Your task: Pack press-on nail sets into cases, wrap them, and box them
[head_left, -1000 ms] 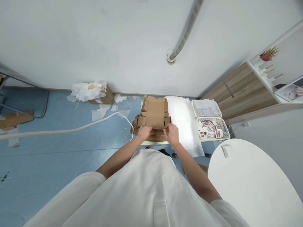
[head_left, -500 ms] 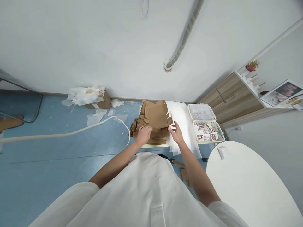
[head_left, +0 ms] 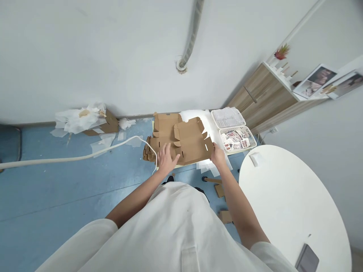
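A flat, unfolded cardboard box with slots and side flaps is gripped at its right edge by my right hand. It lies partly over a stack of more flattened cardboard boxes on a low table. My left hand has its fingers spread above the stack, near the left edge of the gripped box. White sheets lie on the table to the right of the cardboard, partly hidden under it.
Right of the sheets are a white basket of printed cards and another white basket. A round white table bears a phone. A pale hose crosses the floor near a box of crumpled paper.
My right hand has taken hold of the top cardboard box and shifted it right across the stack. My left hand has spread its fingers. The view has turned rightward.
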The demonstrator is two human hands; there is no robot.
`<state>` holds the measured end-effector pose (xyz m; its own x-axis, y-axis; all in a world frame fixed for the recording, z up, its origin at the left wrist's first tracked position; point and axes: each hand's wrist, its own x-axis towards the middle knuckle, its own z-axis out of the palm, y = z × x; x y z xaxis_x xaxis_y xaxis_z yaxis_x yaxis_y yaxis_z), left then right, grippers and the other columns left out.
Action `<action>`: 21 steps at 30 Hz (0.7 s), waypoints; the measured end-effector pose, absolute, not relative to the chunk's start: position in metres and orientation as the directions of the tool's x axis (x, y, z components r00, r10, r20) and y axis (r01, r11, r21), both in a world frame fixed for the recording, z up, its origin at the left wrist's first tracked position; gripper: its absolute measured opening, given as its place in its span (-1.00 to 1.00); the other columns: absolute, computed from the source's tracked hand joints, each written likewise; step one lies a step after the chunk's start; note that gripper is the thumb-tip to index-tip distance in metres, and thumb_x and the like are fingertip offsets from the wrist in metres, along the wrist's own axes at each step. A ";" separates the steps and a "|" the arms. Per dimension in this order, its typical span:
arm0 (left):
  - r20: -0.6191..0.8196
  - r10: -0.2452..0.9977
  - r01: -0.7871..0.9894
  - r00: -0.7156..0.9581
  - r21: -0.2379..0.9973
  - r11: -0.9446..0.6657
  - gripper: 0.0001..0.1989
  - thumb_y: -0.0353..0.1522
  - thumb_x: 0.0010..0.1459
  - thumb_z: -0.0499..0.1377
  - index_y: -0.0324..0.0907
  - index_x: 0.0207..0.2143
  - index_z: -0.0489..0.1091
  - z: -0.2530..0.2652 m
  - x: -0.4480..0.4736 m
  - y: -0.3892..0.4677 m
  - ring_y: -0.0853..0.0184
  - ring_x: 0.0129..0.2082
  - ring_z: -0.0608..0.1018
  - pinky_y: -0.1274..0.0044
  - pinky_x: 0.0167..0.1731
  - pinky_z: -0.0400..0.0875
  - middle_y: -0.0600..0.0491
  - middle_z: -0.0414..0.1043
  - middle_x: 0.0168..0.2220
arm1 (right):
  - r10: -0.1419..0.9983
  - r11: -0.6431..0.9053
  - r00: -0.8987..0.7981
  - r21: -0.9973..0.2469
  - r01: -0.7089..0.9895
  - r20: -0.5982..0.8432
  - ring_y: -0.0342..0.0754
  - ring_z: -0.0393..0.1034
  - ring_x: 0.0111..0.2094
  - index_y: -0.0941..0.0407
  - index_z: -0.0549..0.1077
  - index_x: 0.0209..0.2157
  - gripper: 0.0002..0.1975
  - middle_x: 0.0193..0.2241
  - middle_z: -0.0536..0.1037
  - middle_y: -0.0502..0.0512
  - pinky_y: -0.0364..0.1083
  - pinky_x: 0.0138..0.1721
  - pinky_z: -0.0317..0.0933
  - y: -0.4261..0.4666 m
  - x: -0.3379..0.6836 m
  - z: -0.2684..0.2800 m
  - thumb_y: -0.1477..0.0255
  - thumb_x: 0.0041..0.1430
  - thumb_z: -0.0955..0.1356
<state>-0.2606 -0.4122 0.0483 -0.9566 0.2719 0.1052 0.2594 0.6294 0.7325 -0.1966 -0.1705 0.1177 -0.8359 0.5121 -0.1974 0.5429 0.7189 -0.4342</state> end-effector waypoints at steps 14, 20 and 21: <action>-0.178 0.602 -0.005 -0.778 0.961 0.277 -0.72 -0.36 -0.02 0.12 -0.23 -0.20 0.30 0.042 -0.203 -0.269 0.43 -0.48 0.49 0.57 -0.44 0.39 0.03 0.44 -0.40 | 0.858 0.404 -0.505 -0.726 0.557 0.090 0.06 0.40 -0.22 0.10 0.13 0.14 -0.52 -0.14 0.49 0.19 0.01 -0.24 0.26 -0.092 0.004 0.124 0.40 0.17 0.08; -0.095 0.743 0.191 -0.663 0.938 0.290 -0.69 -0.34 -0.04 0.10 -0.22 -0.19 0.34 0.059 -0.149 -0.194 0.52 -0.60 0.41 0.65 -0.57 0.30 0.08 0.40 -0.38 | 0.974 0.165 -0.224 -0.763 0.625 0.027 0.00 0.37 -0.41 0.11 0.15 0.03 -0.60 -0.21 0.50 0.19 -0.06 -0.40 0.16 -0.071 0.092 0.104 0.32 0.19 0.05; -0.082 0.766 0.232 -0.638 0.928 0.292 -0.70 -0.34 -0.04 0.10 -0.22 -0.20 0.34 0.062 -0.140 -0.183 0.52 -0.61 0.40 0.65 -0.58 0.29 0.08 0.40 -0.37 | 0.985 0.128 -0.172 -0.759 0.639 0.022 0.00 0.37 -0.40 0.11 0.16 0.01 -0.62 -0.22 0.50 0.19 -0.06 -0.39 0.15 -0.070 0.105 0.101 0.31 0.19 0.05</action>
